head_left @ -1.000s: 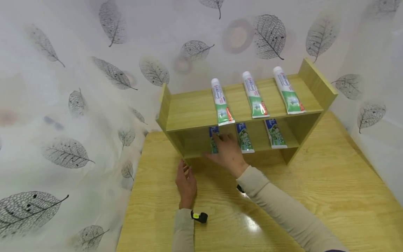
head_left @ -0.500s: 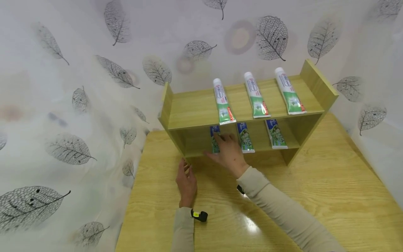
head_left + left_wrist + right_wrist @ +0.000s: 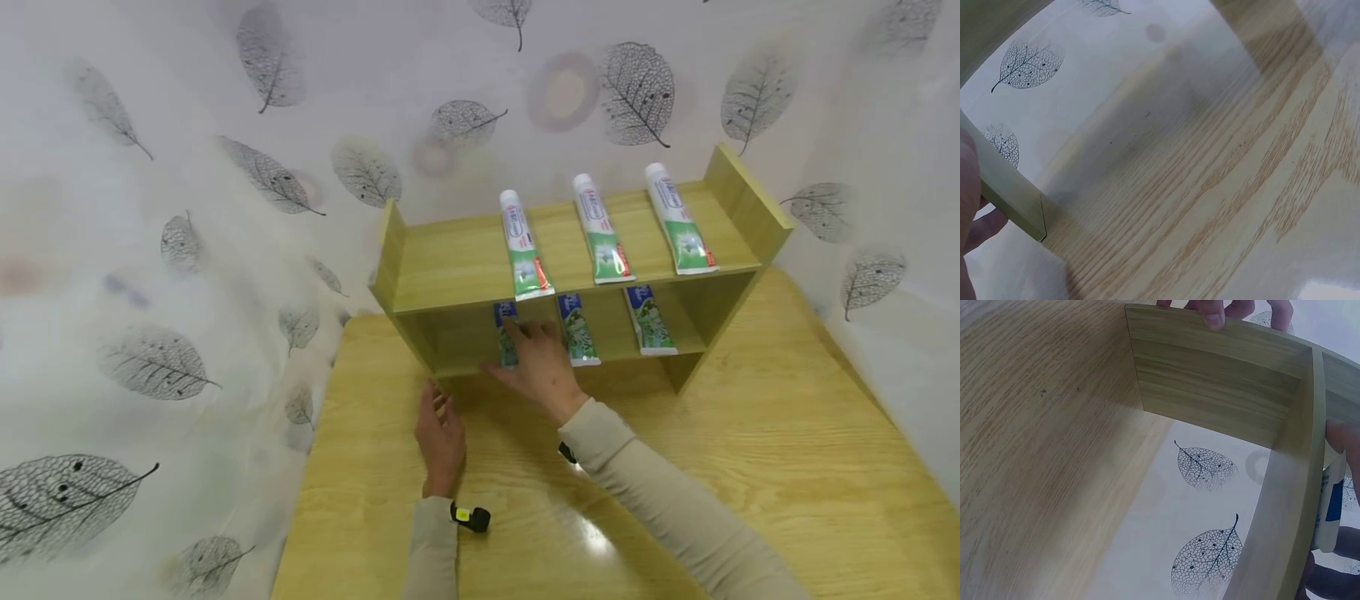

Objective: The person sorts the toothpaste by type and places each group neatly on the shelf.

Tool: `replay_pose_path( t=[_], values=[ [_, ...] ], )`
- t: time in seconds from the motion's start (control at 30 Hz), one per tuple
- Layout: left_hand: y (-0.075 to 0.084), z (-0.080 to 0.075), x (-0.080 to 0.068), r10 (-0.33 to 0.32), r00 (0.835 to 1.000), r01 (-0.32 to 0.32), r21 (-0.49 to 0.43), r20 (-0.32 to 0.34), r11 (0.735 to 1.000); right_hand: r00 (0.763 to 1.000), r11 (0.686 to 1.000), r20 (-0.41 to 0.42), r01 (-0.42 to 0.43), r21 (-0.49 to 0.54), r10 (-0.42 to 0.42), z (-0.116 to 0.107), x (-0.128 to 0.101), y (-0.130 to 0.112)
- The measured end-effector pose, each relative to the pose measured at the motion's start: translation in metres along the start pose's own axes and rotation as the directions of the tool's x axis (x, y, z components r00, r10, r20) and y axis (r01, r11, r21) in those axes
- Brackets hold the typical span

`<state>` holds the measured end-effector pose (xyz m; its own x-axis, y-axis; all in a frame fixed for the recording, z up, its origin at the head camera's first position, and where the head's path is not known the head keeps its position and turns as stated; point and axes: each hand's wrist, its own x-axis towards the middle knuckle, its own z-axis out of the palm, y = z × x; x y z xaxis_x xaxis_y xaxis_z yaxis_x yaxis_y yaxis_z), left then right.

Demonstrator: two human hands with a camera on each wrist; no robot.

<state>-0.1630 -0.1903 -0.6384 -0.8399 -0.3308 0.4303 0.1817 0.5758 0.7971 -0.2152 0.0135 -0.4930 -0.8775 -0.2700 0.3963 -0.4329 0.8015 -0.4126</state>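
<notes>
In the head view my left hand [image 3: 441, 437] is at the lower left corner of a two-tier wooden shelf [image 3: 450, 262]. Its thumb and fingers pinch the side panel [image 3: 1019, 200], one on each face. My right hand [image 3: 542, 367] reaches into the lower tier and holds the leftmost blue-and-green toothpaste tube [image 3: 506, 343], partly covering it. From the right wrist, that tube [image 3: 1330, 509] shows between thumb and fingers, against the shelf board. Beside it lie a middle tube [image 3: 577, 333] and a right tube [image 3: 651, 323] of the same kind.
Three white-and-green toothpaste tubes, left [image 3: 523, 250], middle [image 3: 602, 229] and right [image 3: 681, 221], lie on the upper tier, crimped ends toward the front edge. The shelf stands on a wood-grain table [image 3: 787, 433], near a leaf-patterned wall [image 3: 225, 250].
</notes>
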Motion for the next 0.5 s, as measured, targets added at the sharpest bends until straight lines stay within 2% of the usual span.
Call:
replay_pose_path(
  t=[0.13,0.27,0.4,0.5],
  values=[
    [0.0015,-0.0039,-0.0012,0.022,0.999,-0.022,0.005,-0.023,1.0,1.0,1.0,0.0,-0.004,0.011,0.004,-0.0004,-0.0019,-0.0043],
    [0.0023,-0.0013,0.0017,0.054,0.998,-0.054,-0.003,-0.027,0.999,1.0,0.999,-0.016,-0.016,0.029,0.017,-0.0026,-0.001,-0.0039],
    [0.0056,0.0002,0.0019,0.025,1.0,-0.025,-0.025,-0.002,0.999,0.999,0.998,-0.006,-0.038,0.058,0.038,-0.0046,-0.0028,-0.001],
    [0.0091,-0.0022,0.0004,0.0,1.0,0.0,-0.028,0.001,1.0,1.0,0.997,-0.027,-0.008,0.083,0.01,-0.006,-0.0071,-0.0002]
  ],
)
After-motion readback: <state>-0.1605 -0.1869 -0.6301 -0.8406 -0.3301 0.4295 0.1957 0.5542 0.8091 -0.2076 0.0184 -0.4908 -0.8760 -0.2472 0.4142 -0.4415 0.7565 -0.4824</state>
